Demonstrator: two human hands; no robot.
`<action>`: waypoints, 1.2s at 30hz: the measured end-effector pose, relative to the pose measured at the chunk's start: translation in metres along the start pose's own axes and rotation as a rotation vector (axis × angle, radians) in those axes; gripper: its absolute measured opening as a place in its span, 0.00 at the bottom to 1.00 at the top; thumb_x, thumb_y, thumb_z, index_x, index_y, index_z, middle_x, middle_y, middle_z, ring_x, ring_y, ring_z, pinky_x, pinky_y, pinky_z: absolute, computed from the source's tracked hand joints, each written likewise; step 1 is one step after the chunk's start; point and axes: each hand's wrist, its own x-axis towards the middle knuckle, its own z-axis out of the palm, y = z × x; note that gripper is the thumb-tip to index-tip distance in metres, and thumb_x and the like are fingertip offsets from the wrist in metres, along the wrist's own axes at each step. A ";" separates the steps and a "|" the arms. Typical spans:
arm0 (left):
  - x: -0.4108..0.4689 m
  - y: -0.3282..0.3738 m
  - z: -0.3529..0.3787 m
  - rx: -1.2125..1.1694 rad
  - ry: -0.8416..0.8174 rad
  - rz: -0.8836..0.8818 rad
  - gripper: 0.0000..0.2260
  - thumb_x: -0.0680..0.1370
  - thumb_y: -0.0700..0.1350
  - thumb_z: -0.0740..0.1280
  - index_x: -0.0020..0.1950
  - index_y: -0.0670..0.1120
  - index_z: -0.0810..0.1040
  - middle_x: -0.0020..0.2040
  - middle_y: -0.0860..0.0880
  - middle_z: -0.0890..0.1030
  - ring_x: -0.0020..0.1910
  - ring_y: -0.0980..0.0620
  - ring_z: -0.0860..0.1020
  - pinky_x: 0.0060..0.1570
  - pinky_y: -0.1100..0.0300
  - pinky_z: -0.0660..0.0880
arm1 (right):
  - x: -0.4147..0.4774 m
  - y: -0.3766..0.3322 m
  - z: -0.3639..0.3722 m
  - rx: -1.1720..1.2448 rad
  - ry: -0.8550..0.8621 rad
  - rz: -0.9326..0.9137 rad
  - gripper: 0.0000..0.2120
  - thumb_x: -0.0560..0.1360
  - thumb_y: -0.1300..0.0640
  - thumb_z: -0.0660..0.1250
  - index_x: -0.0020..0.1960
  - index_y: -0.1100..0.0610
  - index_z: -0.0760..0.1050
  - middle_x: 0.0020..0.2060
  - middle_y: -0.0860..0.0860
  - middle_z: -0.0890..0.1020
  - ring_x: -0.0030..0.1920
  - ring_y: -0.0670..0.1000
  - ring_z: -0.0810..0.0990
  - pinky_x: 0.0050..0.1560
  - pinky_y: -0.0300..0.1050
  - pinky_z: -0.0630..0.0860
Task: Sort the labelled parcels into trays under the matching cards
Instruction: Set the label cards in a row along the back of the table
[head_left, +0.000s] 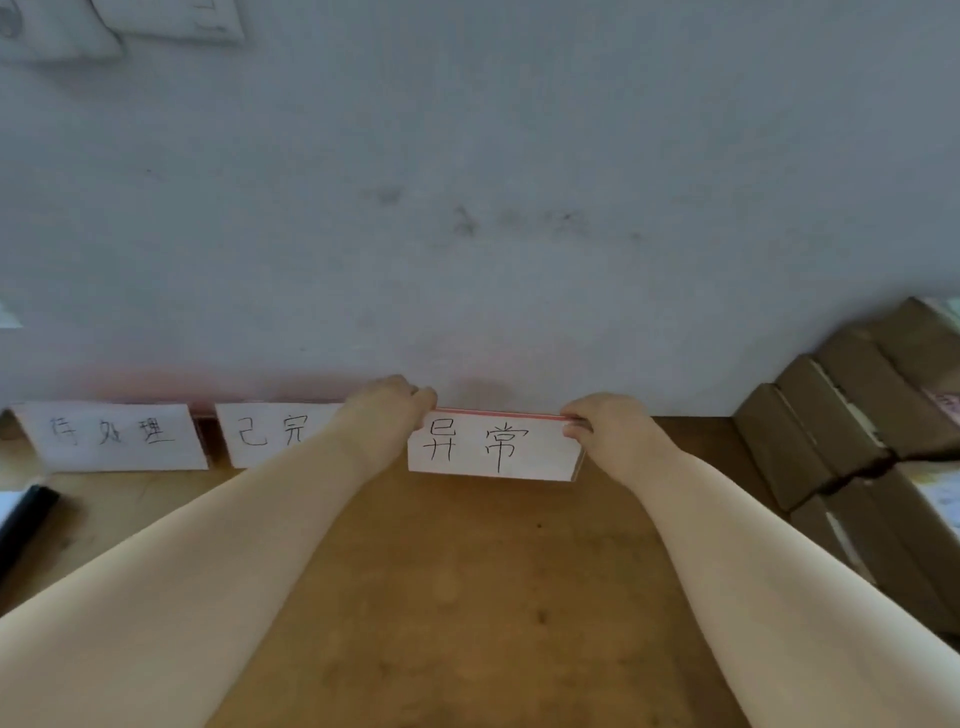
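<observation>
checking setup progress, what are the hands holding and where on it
The 异常 card: left hand pinches its top left corner, right hand its top right corner.

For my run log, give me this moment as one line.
left hand: pinches card | right hand: pinches card | parcels: stacked right, untouched

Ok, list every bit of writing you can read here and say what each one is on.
"待处理": handwritten on the left card.
"已完": on the middle card; the rest is hidden.
"异常": on the right card, held at its top corners by the left hand and right hand.
Labels on the parcels: too blurred to read.
</observation>
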 end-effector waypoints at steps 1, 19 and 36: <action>0.009 -0.002 0.002 0.024 -0.016 -0.005 0.12 0.80 0.39 0.58 0.64 0.45 0.69 0.55 0.45 0.74 0.56 0.45 0.72 0.45 0.57 0.70 | 0.010 0.004 0.003 0.003 -0.006 -0.005 0.14 0.80 0.57 0.60 0.64 0.57 0.75 0.59 0.54 0.79 0.59 0.53 0.75 0.61 0.44 0.69; 0.040 -0.005 0.037 0.182 -0.038 0.019 0.18 0.78 0.36 0.60 0.68 0.45 0.66 0.58 0.48 0.76 0.62 0.47 0.68 0.57 0.58 0.67 | 0.043 0.017 0.036 0.024 -0.054 0.019 0.16 0.80 0.62 0.56 0.67 0.61 0.71 0.63 0.56 0.75 0.63 0.53 0.72 0.62 0.41 0.66; -0.159 -0.076 -0.010 0.015 -0.020 0.063 0.19 0.82 0.49 0.57 0.74 0.48 0.64 0.70 0.50 0.70 0.70 0.50 0.65 0.66 0.54 0.67 | -0.095 -0.164 0.028 -0.031 0.040 -0.222 0.20 0.83 0.54 0.53 0.74 0.53 0.62 0.73 0.48 0.65 0.73 0.47 0.61 0.71 0.38 0.54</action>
